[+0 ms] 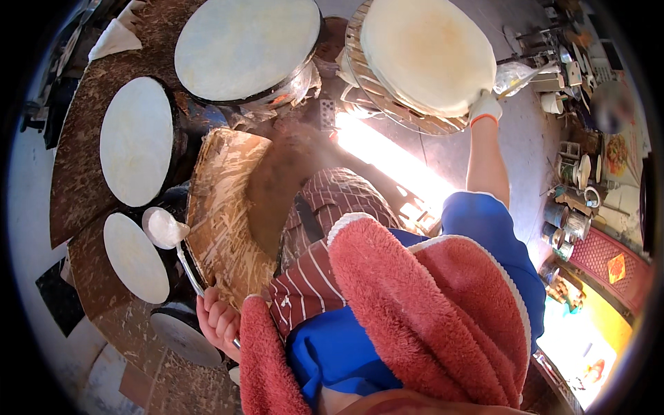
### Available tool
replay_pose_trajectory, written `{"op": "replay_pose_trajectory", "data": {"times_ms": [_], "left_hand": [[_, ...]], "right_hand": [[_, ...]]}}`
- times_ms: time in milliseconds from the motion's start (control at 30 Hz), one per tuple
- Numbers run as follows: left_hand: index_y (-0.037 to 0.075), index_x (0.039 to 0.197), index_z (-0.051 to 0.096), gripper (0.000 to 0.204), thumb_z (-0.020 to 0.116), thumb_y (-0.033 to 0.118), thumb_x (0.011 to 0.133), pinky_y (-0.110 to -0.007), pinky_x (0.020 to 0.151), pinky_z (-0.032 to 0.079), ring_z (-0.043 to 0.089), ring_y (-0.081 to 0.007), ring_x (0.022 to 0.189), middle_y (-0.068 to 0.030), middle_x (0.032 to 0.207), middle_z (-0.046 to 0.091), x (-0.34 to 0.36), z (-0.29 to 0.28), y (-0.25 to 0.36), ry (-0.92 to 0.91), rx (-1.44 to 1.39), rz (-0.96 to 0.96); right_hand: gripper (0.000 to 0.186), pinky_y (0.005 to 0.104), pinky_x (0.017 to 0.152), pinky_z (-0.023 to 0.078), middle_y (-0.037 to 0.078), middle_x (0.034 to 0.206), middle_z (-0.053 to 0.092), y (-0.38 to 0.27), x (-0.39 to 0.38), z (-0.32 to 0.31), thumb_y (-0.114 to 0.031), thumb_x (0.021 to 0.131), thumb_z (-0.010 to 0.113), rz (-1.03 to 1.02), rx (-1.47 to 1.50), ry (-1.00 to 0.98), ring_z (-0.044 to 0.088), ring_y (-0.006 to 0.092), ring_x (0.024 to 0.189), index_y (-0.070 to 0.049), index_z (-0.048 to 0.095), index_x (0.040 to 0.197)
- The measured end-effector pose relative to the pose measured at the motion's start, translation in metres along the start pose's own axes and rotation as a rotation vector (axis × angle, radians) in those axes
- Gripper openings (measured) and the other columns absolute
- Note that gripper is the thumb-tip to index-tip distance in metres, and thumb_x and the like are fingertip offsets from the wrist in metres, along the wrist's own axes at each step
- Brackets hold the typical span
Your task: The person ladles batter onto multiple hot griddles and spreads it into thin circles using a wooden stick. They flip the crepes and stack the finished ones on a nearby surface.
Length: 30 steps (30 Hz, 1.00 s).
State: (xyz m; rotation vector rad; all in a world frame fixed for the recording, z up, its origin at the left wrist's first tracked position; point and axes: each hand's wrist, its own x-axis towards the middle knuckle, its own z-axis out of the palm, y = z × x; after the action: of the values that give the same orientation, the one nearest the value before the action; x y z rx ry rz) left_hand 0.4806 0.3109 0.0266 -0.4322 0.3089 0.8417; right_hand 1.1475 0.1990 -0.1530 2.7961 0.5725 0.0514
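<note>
My left hand (220, 321) is closed round the metal handle of a ladle (164, 229), whose pale, coated bowl hangs near two round white-topped vessels (136, 257) on the left. My right hand (486, 106), in a white glove with an orange cuff, reaches forward to the edge of a large pale disc (427, 55) at the upper right. Under the disc is a round slatted rack (356, 41). A thin stick (526, 83) juts out just beyond the glove. The right fingers are hidden, so I cannot tell whether they grip the stick or the disc's edge.
A large white round top (247, 48) and another round one (137, 142) sit along the brown, worn counter (83, 149). A curved, scratched wooden panel (225, 200) stands before me. A red towel (387, 297) lies over my clothes. Shelves and metal cans (557, 214) line the far right.
</note>
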Motion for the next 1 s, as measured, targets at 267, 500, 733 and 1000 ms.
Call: {"op": "replay_pose_trajectory", "data": {"times_ms": [267,500,733,1000], "left_hand": [[0.010,0.077,0.028,0.028,0.027,0.027,0.100,-0.024,0.028,0.024,0.026,-0.0080,0.032,0.0007,0.048,0.030,0.003,0.003,-0.001,-0.029,0.025,-0.048],[0.010,0.075,0.027,0.030,0.028,0.026,0.100,-0.024,0.025,0.022,0.024,-0.0077,0.028,0.0004,0.045,0.029,-0.004,0.001,0.009,-0.311,0.213,0.093],[0.010,0.078,0.031,0.027,0.029,0.026,0.100,-0.021,0.029,0.022,0.025,-0.0048,0.033,0.0038,0.049,0.027,0.011,-0.007,0.006,0.071,0.016,0.010],[0.010,0.079,0.032,0.027,0.028,0.026,0.100,-0.021,0.032,0.025,0.025,-0.0042,0.034,0.0050,0.049,0.026,0.017,-0.007,0.003,0.064,0.069,0.026]], "right_hand": [[0.022,0.0310,0.046,0.043,0.011,0.067,0.060,0.020,0.043,-0.097,-0.016,0.079,0.064,0.635,1.793,0.233,0.058,0.0193,0.055,0.005,0.061,0.082],[0.027,0.0369,0.047,0.042,0.013,0.067,0.058,0.031,0.001,0.015,-0.016,0.077,0.062,0.614,1.189,0.070,0.053,0.0214,0.051,0.010,0.059,0.081],[0.020,0.0317,0.036,0.033,0.007,0.059,0.048,0.011,-0.021,0.036,-0.009,0.076,0.059,0.880,1.713,-0.009,0.041,0.0157,0.039,0.004,0.055,0.090],[0.012,0.0266,0.033,0.028,0.004,0.060,0.045,-0.039,-0.078,-0.022,-0.007,0.079,0.057,0.919,1.846,0.034,0.036,0.0114,0.037,-0.001,0.051,0.087]]}}
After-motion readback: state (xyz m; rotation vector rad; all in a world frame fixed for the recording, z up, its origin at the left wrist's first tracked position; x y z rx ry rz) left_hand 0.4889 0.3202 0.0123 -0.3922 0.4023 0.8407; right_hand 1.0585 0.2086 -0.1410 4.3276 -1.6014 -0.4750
